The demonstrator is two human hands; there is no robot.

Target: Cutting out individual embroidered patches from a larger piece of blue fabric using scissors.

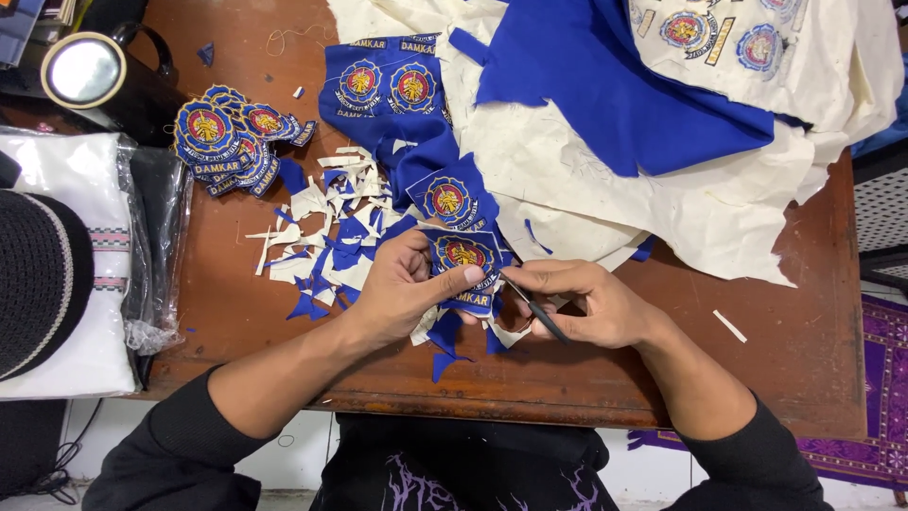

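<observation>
**Blue badge pinched over a desk strewn with offcuts**

At the near edge of the wooden table (pixel 794 312), the left hand (pixel 402 289) holds a blue embroidered badge (pixel 465 260) with a round red-and-gold emblem. The thumb lies flat across the badge's lower part and the other fingers curl in behind, so the cloth is pinched between them and held just above the tabletop. The right hand (pixel 591 303) sits just beside it, fingers drawn together around a thin dark tool (pixel 547 317), probably small scissors, though the hand hides too much to be sure. Its tip meets the badge's right edge. Both forearms come up from black sleeves (pixel 180 445).

Just beyond the left hand lies a scatter of scraps (pixel 326 232), cream slivers and blue triangles mixed together, with a few more blue bits under the hands near the table edge. Further back on the left sits a stack of finished badges (pixel 222 142), trimmed round and overlapping. A strip of blue cloth (pixel 388 90) with uncut emblems runs from the back of the table down to another badge (pixel 449 199) lying just behind the held one. To the right, a large sheet of cream backing (pixel 605 189) spreads over the table, with a big blue piece (pixel 615 85) on top and more emblems at the far right corner. On the left edge are a white folded cloth in clear plastic (pixel 90 218), a black cap (pixel 38 274) and a round lamp (pixel 83 68).
</observation>
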